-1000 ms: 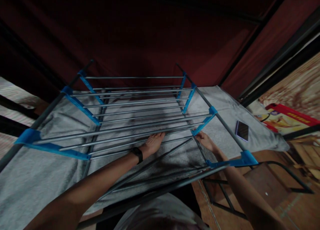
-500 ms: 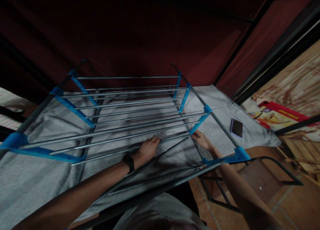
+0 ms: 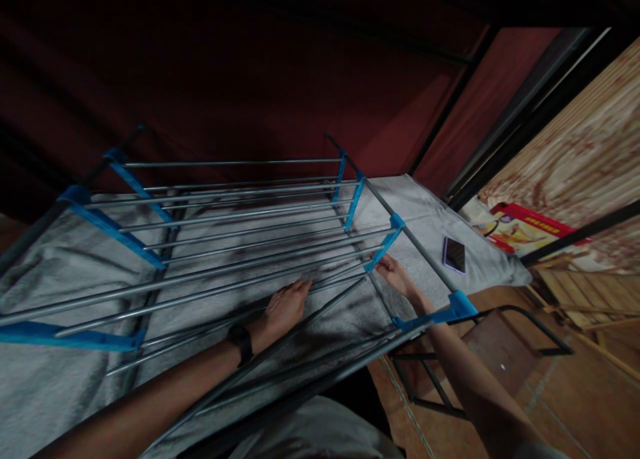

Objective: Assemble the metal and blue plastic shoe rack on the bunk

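A rack of grey metal tubes and blue plastic brackets lies on a grey cloth. My left hand (image 3: pixel 287 307), with a dark band on its wrist, is closed round a metal tube (image 3: pixel 200 330) low in the front tier. The tube's left end sticks out free, below the left blue bracket (image 3: pixel 75 337). My right hand (image 3: pixel 397 277) pinches the lower end of the right blue bracket (image 3: pixel 383 247), close to where the tubes' right ends meet it. Its fingertips are partly hidden behind the bracket. More tubes (image 3: pixel 270 267) span the two brackets above my left hand.
A phone (image 3: pixel 454 255) lies on the grey cloth (image 3: pixel 400 206) right of the rack. Beyond it are a red and yellow box (image 3: pixel 533 229) and a wooden slatted piece (image 3: pixel 575 302). A black metal frame (image 3: pixel 520 312) stands over the tiled floor. A dark red panel rises behind.
The view has shifted, so the rack sits further left. The left end of the tube in my left hand has moved down and nearer me. My right hand stays at the bracket.
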{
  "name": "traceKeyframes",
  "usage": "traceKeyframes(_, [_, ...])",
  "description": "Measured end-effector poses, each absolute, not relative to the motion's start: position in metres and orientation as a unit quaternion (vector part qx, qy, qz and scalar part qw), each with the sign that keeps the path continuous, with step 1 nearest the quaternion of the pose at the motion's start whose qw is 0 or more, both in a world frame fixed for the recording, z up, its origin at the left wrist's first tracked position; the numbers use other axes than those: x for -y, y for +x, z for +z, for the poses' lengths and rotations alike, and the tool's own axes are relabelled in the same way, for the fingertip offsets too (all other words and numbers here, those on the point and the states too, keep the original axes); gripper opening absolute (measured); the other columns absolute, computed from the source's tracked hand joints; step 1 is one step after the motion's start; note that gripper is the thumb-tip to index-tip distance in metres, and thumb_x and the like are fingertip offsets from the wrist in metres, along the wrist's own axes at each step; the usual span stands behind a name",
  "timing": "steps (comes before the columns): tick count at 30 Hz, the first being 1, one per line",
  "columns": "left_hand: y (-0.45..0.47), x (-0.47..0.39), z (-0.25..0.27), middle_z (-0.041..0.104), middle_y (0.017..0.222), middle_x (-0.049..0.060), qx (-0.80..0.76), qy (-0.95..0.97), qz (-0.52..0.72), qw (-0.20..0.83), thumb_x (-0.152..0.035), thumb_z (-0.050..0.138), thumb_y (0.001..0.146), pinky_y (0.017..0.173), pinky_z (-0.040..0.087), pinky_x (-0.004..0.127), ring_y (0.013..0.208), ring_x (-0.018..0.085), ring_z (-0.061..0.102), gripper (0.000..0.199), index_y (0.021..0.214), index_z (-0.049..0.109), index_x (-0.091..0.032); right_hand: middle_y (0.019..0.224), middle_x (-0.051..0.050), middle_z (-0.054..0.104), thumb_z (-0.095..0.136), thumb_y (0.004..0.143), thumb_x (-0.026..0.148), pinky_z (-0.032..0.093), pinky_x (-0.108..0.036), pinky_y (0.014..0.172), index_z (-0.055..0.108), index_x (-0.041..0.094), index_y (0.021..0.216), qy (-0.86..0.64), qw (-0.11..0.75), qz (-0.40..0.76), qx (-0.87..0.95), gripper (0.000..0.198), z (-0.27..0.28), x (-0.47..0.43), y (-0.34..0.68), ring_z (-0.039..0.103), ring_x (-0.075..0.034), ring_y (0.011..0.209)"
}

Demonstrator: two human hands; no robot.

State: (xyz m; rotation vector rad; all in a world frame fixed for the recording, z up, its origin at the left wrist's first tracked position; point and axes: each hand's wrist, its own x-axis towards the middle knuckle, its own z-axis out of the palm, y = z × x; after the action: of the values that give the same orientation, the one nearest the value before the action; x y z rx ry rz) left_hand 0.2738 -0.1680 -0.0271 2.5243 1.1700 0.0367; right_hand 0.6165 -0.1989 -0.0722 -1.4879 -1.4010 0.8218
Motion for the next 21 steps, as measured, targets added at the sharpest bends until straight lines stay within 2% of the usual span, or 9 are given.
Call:
traceKeyframes(7, [0.274,0.166,-0.019,0.066,0.126,0.012,-0.424,0.890,0.011,0.168,-0.010,0.033,0.095,0.093,0.052,0.034,0.106,0.022,0.066,0.048,0.139,0.053,-0.015,0.115,-0.004,0.071,0.057,0.086,0.033,0.047,-0.041,0.101,0.069,0.023,0.110,-0.598,0.448,0.326,0.580,0.029,-0.059,0.200,0.610,0.062,-0.026,0.113])
traceKeyframes(14, [0.273,0.167,-0.019,0.065,0.126,0.011,-0.429,0.888,0.017,0.166,-0.008,0.034,0.094,0.095,0.051,0.031,0.110,0.021,0.065,0.051,0.141,0.052,-0.017,0.112,-0.004,0.072,0.056,0.087,0.034,0.048,-0.041,0.098,0.070,0.024,0.112,-0.593,0.442,0.322,0.591,0.030,-0.046,0.202,0.604,0.064,-0.025,0.105])
traceKeyframes(21, [0.275,0.171,-0.014,0.064,0.129,0.012,-0.436,0.882,0.004,0.178,-0.007,0.033,0.093,0.095,0.052,0.034,0.109,0.022,0.066,0.053,0.141,0.052,-0.017,0.112,-0.005,0.072,0.056,0.087,0.034,0.048,-0.042,0.100,0.069,0.024,0.116,-0.608,0.441,0.321,0.577,0.033,-0.049,0.202,0.605,0.065,-0.026,0.107])
